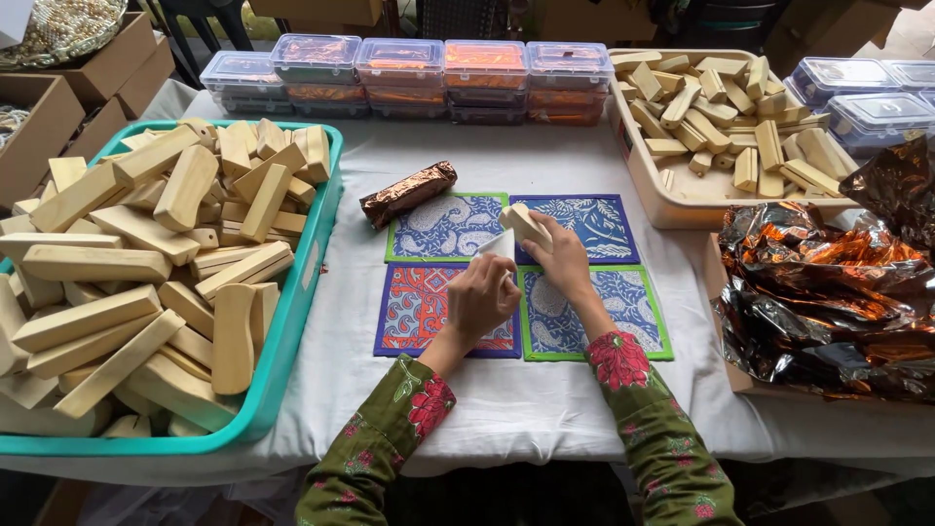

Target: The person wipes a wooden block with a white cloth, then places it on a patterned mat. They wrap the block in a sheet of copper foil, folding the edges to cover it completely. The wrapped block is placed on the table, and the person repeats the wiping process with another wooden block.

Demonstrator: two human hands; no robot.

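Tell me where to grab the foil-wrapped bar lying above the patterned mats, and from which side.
Grip the foil-wrapped bar across its narrow middle, coming from above. It lies flat and diagonal on the white cloth, both long sides free, so fingers probably close best across its width.

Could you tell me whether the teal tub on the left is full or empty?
Full: the teal tub is heaped above its rim with pale wooden blocks.

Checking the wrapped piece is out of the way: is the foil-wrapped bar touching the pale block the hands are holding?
Apart. The head view shows the foil-wrapped bar lying on the white cloth up and left of the mats, with patterned mat between it and the pale wooden block in the right hand.
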